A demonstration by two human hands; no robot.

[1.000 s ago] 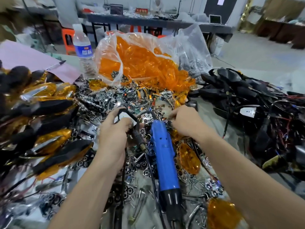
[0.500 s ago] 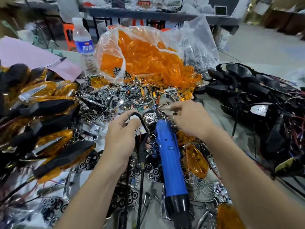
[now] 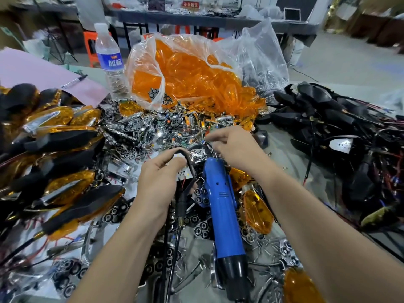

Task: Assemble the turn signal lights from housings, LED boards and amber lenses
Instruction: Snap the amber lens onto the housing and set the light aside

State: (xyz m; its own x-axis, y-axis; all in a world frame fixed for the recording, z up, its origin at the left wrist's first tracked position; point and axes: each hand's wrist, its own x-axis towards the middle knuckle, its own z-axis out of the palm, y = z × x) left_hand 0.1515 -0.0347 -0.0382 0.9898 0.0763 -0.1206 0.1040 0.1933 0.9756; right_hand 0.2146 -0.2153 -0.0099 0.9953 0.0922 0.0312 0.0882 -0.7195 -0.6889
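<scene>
My left hand (image 3: 160,178) grips a black housing (image 3: 188,171) with a white LED board inside; its black stalk and wire hang down toward me. My right hand (image 3: 235,149) reaches over the pile of chrome reflector parts (image 3: 157,132), its fingers curled and pinching something small that I cannot make out. A blue electric screwdriver (image 3: 223,213) lies between my forearms, tip pointing away. Loose amber lenses (image 3: 259,212) lie beside it. A clear bag of amber lenses (image 3: 190,71) stands behind the pile.
Finished lights with amber lenses and black housings (image 3: 56,162) are stacked at the left. Black housings with wires (image 3: 341,136) are heaped at the right. A water bottle (image 3: 110,60), a pink sheet with a pen (image 3: 74,81) and a second clear bag (image 3: 262,57) stand at the back.
My right hand has moved away from me and up over the chrome parts. My left hand keeps its hold on the housing, which now sits lower in view.
</scene>
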